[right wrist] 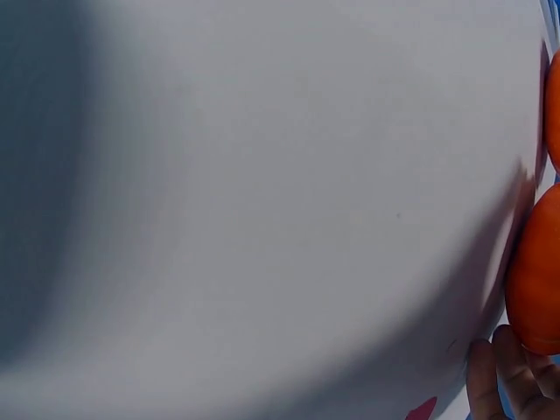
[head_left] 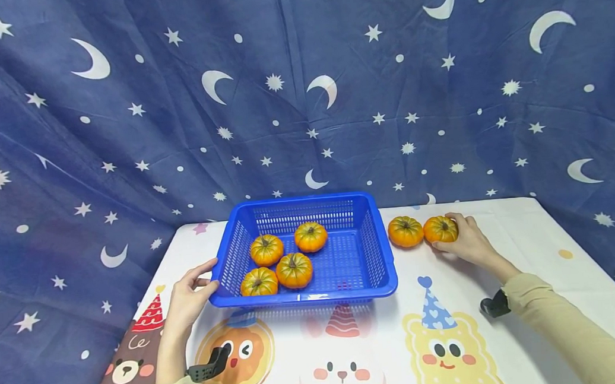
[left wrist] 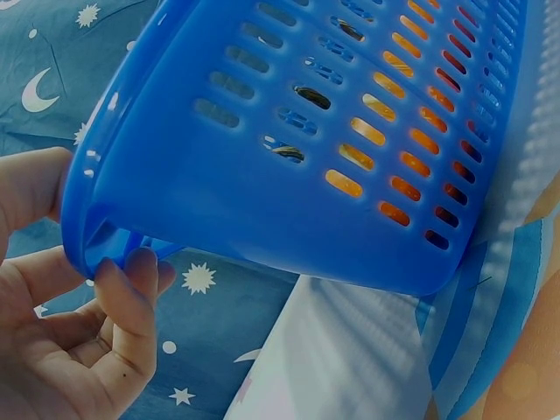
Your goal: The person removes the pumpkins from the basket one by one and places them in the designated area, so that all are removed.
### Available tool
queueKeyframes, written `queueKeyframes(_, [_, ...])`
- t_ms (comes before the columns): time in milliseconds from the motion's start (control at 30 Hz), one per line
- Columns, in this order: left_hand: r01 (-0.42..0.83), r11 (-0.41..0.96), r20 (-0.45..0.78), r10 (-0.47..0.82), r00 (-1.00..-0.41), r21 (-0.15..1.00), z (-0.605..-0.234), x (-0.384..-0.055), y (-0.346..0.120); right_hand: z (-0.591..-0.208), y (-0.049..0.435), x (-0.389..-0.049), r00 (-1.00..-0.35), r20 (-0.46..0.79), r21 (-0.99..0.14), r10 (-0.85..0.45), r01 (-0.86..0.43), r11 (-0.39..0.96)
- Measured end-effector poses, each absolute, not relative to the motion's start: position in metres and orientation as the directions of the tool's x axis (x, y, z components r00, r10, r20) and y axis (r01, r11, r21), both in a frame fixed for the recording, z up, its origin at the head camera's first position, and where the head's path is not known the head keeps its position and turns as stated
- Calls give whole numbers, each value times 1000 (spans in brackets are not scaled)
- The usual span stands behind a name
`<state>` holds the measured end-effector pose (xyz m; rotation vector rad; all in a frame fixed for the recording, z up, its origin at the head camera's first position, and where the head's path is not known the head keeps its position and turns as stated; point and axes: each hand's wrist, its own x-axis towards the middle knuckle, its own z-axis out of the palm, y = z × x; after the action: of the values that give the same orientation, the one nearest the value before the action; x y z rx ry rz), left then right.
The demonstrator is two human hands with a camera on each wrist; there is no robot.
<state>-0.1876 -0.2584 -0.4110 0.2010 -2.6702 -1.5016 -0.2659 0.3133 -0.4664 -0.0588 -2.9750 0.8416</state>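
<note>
A blue plastic basket (head_left: 304, 298) with slotted walls stands on the table and holds several small orange pumpkins (head_left: 294, 270). At its left end, my left hand (head_left: 188, 292) pinches the rim (left wrist: 83, 175) between thumb and fingers. To the right of the basket, two more small pumpkins sit side by side on the cloth. My right hand (head_left: 468, 241) holds the outer pumpkin (head_left: 441, 229) from its right side, thumb in front and fingers behind. The other pumpkin (head_left: 405, 231) lies between it and the basket. Only fingertips (right wrist: 516, 372) of the right hand show in the right wrist view.
A white tablecloth (head_left: 502, 220) with cartoon prints covers the table. Behind and to the left hangs a dark blue curtain (head_left: 287, 50) with moons and stars. Black wrist mounts (head_left: 494, 305) stick out from both sleeves above the cloth.
</note>
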Motion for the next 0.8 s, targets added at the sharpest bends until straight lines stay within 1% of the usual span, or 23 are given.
queueKeyframes(400, [-72,512,3,-144,-990,856,-412,-188,-259,-466,313,-265,-999,28,-538,40,19,843])
queueKeyframes(800, [-72,510,0,-140,-990,857,-412,-188,-259,-456,318,-261,-997,72,-557,35,-11,831])
